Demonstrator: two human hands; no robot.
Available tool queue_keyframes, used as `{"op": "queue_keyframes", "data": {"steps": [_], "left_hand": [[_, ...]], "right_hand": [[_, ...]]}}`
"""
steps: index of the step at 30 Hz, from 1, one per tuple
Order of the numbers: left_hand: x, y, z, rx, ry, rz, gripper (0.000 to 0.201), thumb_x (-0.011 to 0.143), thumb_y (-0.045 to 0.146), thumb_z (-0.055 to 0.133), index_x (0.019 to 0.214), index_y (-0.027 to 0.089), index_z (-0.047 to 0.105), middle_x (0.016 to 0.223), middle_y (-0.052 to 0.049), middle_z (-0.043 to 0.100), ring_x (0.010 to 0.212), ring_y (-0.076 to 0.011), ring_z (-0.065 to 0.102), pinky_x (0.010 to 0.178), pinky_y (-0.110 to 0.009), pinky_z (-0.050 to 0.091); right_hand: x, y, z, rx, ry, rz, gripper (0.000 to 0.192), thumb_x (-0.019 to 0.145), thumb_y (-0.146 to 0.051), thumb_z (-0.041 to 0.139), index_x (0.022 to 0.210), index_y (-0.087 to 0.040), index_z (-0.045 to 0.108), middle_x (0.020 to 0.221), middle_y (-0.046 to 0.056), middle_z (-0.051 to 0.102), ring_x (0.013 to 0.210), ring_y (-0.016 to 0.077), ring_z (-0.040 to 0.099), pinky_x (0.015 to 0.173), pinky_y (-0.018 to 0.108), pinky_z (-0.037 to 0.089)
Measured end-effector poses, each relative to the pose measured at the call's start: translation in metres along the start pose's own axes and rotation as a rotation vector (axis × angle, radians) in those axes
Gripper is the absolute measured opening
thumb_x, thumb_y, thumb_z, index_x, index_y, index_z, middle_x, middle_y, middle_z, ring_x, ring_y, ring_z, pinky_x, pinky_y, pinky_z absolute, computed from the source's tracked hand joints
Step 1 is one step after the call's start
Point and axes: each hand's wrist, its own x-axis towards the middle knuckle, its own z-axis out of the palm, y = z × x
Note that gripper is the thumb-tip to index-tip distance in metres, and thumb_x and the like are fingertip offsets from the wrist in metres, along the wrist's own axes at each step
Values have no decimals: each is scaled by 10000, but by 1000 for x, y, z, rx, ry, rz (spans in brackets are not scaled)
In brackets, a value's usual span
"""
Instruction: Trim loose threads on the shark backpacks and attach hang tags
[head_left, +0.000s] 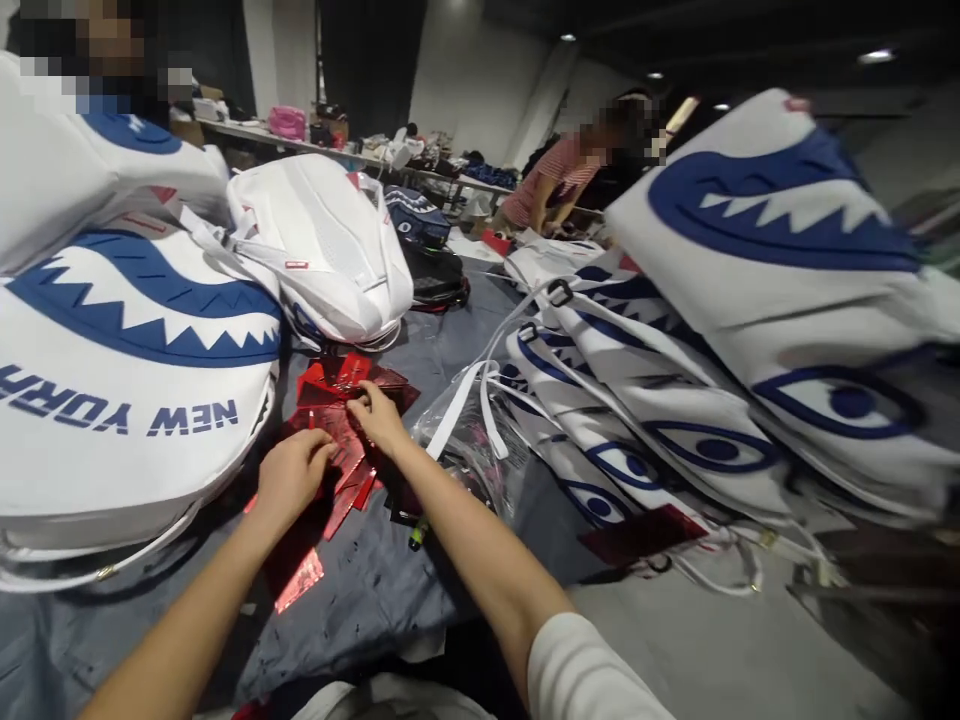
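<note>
Grey cloth point(367, 595): red foils point(330, 422) (heaped) beneath left grip point(291, 474) and right grip point(381, 420).

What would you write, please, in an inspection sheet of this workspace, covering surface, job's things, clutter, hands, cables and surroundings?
Surface: grey cloth, wrinkled, with small dark specks.
Job's things: shiny red pieces, overlapping in a loose pile.
Clutter: clear plastic and white straps right of the pile; a green-tipped item near the right forearm.
Hands: left hand at the pile's left, right hand at its right; both appear to touch it, grip unclear.
Cables: nothing seen.
Surroundings: white bags on both sides; a person in a striped top and a loaded bench beyond.
</note>
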Motion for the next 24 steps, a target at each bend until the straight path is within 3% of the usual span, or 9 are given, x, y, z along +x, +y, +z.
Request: {"op": "queue_keyframes", "data": {"steps": [3, 6, 11, 14, 17, 21, 24], "left_hand": [[-8, 18, -10, -199, 174, 157, 207, 916, 413, 518, 888, 280, 675, 942, 20, 731, 871, -198, 673, 813, -329, 493], [-8, 50, -7, -309, 221, 331, 173, 896, 465, 570, 875, 325, 670, 877, 69, 710, 815, -196, 663, 772, -343, 507], [-6, 134, 27, -427, 57, 601, 112, 905, 357, 594, 914, 301, 692, 868, 47, 705, 772, -159, 649, 677, -285, 505], [-4, 193, 58, -456, -32, 725, 122, 913, 296, 598, 939, 245, 705, 861, 11, 703, 731, -132, 629, 665, -254, 493], [0, 252, 89, -445, -104, 826, 133, 915, 233, 598, 988, 212, 707, 864, -6, 690, 746, -126, 623, 697, -242, 485], [3, 323, 121, -286, -141, 910, 189, 909, 172, 588, 1039, 202, 722, 861, -27, 670, 776, -152, 622, 719, -261, 467], [2, 369, 138, -147, -168, 941, 238, 921, 180, 562, 1093, 215, 723, 911, -46, 677, 845, -186, 642, 741, -282, 469]], "right_hand": [[-41, 27, -33, 136, 75, -126, 481, 871, -268, 626, 1345, -227, 552, 1164, 48, 688, 834, 132, 667, 828, 261, 517], [-94, 74, -96, 139, 288, -242, 341, 897, -278, 552, 1221, -202, 623, 1068, 62, 700, 898, 170, 661, 877, 306, 509], [-183, 155, -241, -211, 960, -13, 276, 928, -371, 478, 1049, -188, 643, 1000, 101, 680, 918, 229, 629, 869, 370, 496], [-208, 186, -309, -425, 1209, 128, 319, 919, -411, 484, 1068, -167, 627, 1005, 126, 655, 940, 257, 601, 899, 412, 471], [-208, 201, -344, -553, 1254, 240, 323, 919, -431, 512, 1028, -151, 630, 984, 145, 645, 905, 271, 583, 851, 403, 455], [-195, 208, -359, -667, 1255, 320, 262, 938, -383, 512, 845, -163, 621, 891, 147, 641, 822, 274, 574, 736, 360, 415], [-197, 214, -368, -720, 1219, 264, 268, 942, -258, 430, 748, -173, 594, 810, 133, 630, 728, 243, 558, 658, 330, 364]]}}
